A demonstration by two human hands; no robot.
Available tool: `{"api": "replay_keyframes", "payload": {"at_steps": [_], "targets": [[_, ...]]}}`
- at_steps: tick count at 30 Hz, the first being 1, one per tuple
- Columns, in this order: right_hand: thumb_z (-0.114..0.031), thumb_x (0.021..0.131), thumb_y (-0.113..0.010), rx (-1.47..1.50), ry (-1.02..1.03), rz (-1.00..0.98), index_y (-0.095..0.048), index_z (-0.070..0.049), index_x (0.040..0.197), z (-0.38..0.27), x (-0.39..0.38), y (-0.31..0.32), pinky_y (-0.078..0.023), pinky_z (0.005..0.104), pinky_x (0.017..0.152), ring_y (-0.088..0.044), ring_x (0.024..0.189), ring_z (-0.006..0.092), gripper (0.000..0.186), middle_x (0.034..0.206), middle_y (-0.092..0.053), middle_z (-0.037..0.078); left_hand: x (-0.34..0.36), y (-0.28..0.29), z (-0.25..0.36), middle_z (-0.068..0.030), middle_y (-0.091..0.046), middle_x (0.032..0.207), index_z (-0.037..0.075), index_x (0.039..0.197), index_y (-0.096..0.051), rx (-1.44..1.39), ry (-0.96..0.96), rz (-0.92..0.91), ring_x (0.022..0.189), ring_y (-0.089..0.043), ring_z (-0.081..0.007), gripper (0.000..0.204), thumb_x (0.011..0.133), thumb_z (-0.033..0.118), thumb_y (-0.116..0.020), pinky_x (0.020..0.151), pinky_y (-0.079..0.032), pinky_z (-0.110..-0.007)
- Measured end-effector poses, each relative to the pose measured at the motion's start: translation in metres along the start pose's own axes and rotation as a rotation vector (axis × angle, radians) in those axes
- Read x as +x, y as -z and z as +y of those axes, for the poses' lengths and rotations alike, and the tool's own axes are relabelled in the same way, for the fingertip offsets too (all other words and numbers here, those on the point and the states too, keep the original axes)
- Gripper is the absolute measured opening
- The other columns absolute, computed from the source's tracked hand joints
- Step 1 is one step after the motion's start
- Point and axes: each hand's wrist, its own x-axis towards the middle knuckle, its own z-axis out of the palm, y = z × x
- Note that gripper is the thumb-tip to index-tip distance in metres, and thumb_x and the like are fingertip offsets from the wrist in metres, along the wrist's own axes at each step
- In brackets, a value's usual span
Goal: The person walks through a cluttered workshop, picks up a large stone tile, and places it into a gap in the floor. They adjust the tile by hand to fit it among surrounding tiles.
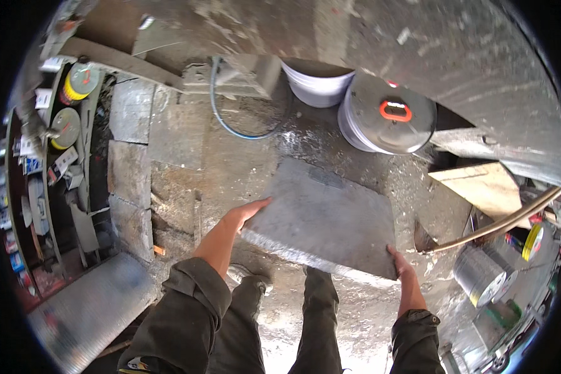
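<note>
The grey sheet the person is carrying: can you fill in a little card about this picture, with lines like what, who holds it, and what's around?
what: a flat grey metal sheet, rectangular, held level above the floor
left hand: left hand grips the sheet's left edge
right hand: right hand grips its near right corner
hands: bare, in dark green sleeves
below: the person's legs and a wet, dirty concrete floor
behind: a white bucket and a grey drum with an orange handle
also: a blue hose on the floor, a wooden board at right
</note>
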Motion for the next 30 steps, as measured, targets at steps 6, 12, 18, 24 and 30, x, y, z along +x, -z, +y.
{"api": "replay_keyframes", "payload": {"at_steps": [6,12,18,24,30], "targets": [[-0.066,0.084,-0.060,0.063,0.198,0.154,-0.044,0.005,0.140,0.074,0.016,-0.032,-0.039,0.0370,0.107,-0.053,0.124,0.0284,0.092,0.135,-0.056,0.017,0.072,0.000,-0.088,-0.0143,-0.060,0.130,0.003,0.133,-0.056,-0.078,-0.051,-0.019,0.117,-0.058,-0.0259,0.085,0.081,0.070,-0.060,0.098,-0.044,-0.041],[-0.071,0.083,-0.058,0.065,0.096,0.275,-0.045,0.010,0.137,0.096,0.032,-0.032,-0.039,0.0365,0.106,-0.057,0.119,0.0272,0.098,0.133,-0.057,0.018,0.111,0.003,-0.129,-0.0190,-0.060,0.128,-0.005,0.125,-0.060,-0.026,-0.104,0.060,0.119,-0.056,-0.0283,0.089,0.080,0.071,-0.061,0.103,-0.040,-0.036],[-0.070,0.085,-0.056,-0.106,0.280,0.179,-0.039,0.009,0.142,0.086,0.011,-0.034,-0.034,0.0357,0.110,-0.050,0.128,0.0260,0.099,0.140,-0.050,0.018,0.106,0.007,-0.110,-0.0129,-0.066,0.118,-0.001,0.123,-0.063,-0.093,-0.194,0.029,0.104,-0.062,-0.0219,0.074,0.086,0.063,-0.062,0.091,-0.048,-0.034],[-0.070,0.082,-0.059,-0.372,0.275,0.303,-0.044,0.007,0.140,0.064,-0.015,-0.053,-0.035,0.0347,0.108,-0.049,0.128,0.0253,0.098,0.141,-0.050,0.017,0.070,0.032,-0.126,-0.0149,-0.064,0.123,-0.001,0.131,-0.057,-0.200,-0.215,-0.139,0.109,-0.062,-0.0269,0.075,0.087,0.060,-0.062,0.091,-0.049,-0.039],[-0.069,0.081,-0.063,-0.401,0.096,0.294,-0.051,0.007,0.134,0.013,-0.026,-0.111,-0.041,0.0353,0.103,-0.058,0.116,0.0257,0.093,0.129,-0.060,0.017,0.048,0.044,-0.205,-0.0194,-0.050,0.141,-0.002,0.141,-0.046,-0.306,-0.072,0.009,0.125,-0.051,-0.0320,0.092,0.081,0.066,-0.063,0.104,-0.039,-0.043]]}}
